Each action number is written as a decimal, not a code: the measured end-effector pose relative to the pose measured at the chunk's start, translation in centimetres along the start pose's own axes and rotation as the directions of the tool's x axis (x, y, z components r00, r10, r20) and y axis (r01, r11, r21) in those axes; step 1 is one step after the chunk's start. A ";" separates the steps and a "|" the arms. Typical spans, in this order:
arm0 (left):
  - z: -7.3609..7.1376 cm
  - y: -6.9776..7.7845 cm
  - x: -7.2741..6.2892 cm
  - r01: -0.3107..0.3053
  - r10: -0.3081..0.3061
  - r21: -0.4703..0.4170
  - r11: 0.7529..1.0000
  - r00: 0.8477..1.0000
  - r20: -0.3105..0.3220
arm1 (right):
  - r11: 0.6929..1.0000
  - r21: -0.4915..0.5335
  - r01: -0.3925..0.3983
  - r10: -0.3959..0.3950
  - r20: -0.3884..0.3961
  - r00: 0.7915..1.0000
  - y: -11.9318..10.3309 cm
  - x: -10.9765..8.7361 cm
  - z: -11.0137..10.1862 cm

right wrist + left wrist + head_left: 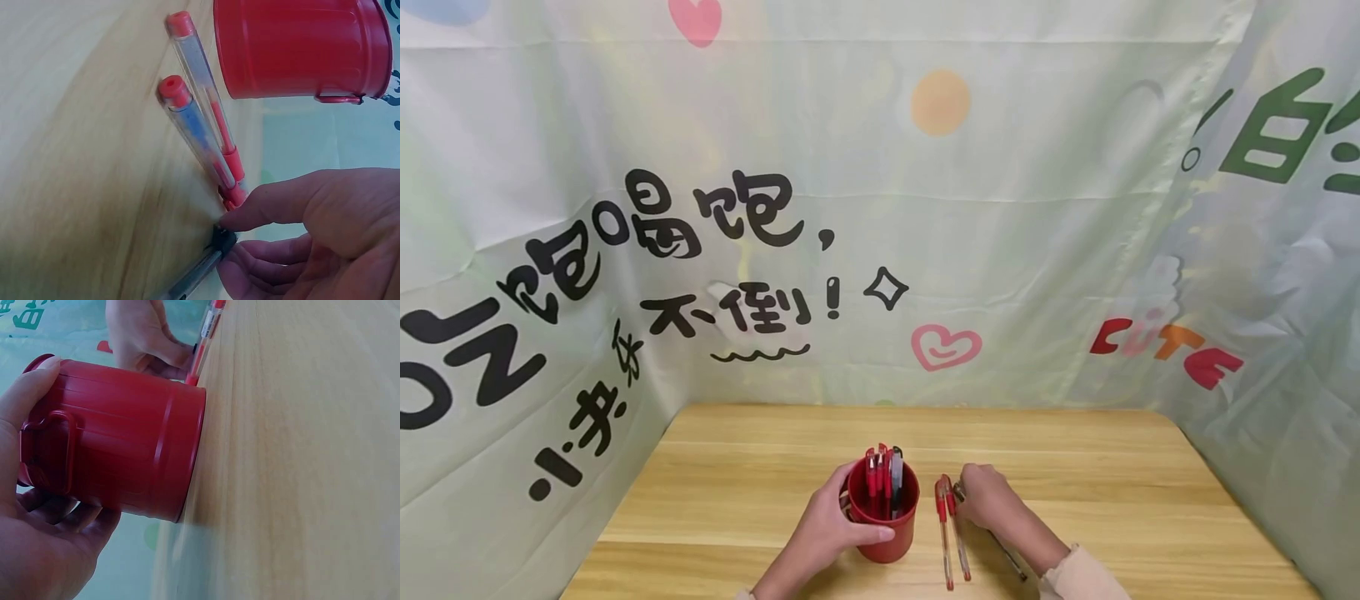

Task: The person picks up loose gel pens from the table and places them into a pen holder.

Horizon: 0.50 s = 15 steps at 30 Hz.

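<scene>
My left hand [827,523] grips a red metal pail [889,547] from its left side, thumb across the front and fingers around the back. Several red pens [881,473] and a dark-capped pen [897,471] stand upright inside it. To the right of the pail, my right hand [996,504] pinches a black pen [199,273] near its capped end between thumb and fingers; the pen slants toward the table's front. Between the pail and that hand lie two red pens with clear barrels, one red pen [201,81] beside the other red pen [199,134].
The wooden table [737,475] has its far edge against a pale printed curtain [1015,250], which also hangs along both sides. A small wire handle [70,450] juts from the pail's side.
</scene>
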State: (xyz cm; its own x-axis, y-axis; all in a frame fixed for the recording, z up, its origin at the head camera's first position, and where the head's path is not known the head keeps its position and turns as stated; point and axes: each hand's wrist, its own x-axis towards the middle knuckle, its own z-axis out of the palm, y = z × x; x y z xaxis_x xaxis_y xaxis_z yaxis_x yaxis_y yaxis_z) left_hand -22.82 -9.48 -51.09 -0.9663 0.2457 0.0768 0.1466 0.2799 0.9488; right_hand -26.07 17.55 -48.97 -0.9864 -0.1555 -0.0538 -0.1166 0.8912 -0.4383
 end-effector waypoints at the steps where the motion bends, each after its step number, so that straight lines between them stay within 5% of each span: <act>1: 0.0 0.0 0.0 -0.002 0.002 0.004 1.000 1.000 0.000 | 1.000 -0.005 0.000 0.000 0.000 1.000 0.0 0.0 -0.1; 15: 0.0 0.2 0.0 0.006 -0.006 -0.018 1.000 1.000 0.006 | 0.997 -0.023 0.071 -0.073 -0.054 0.996 0.3 -0.3 -1.0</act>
State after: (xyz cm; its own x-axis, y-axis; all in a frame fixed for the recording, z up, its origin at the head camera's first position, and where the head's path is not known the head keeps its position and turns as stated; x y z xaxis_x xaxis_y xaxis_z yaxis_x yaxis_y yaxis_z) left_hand -22.78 -9.47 -50.91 -0.9659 0.2496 0.0691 0.1366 0.2646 0.9546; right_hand -25.89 18.33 -48.24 -0.9801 -0.1965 0.0268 -0.1894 0.8873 -0.4205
